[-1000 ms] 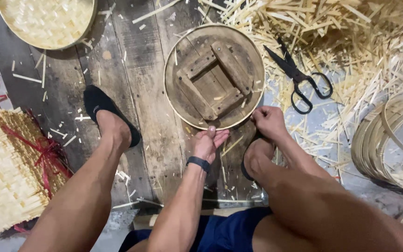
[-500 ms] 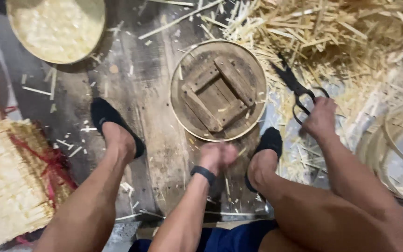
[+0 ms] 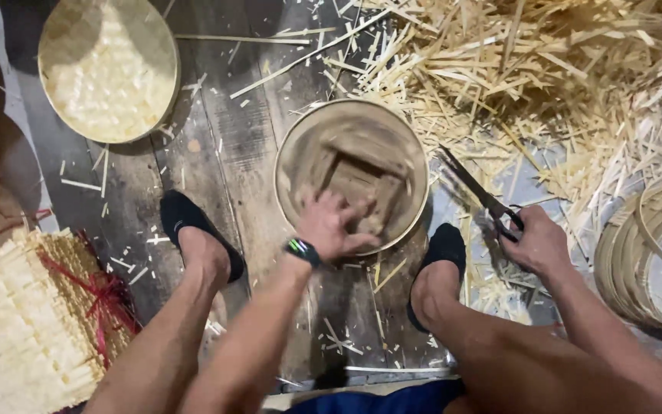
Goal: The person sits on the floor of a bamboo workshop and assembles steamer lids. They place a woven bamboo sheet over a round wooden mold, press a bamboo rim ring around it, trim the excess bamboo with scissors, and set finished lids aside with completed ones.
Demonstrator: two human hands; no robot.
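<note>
A round bamboo-rimmed tray with wooden cross-slats (image 3: 304, 157) lies on the dark plank floor between my feet. My left hand (image 3: 332, 226), with a black watch on the wrist, rests on the slats at its near side, fingers curled over a slat. My right hand (image 3: 534, 244) grips the handles of black scissors (image 3: 476, 192) lying to the right of the tray, blades pointing up-left toward the rim.
A woven round tray (image 3: 109, 69) sits at the top left. A heap of bamboo strips (image 3: 545, 77) fills the top right. Coiled bamboo hoops (image 3: 653, 253) lie at the right edge. A woven mat bundle tied with red string (image 3: 24, 322) is at the lower left.
My right hand moved right from near my foot to the scissors and took hold of them. My left hand moved up from the floor onto the slatted tray.
</note>
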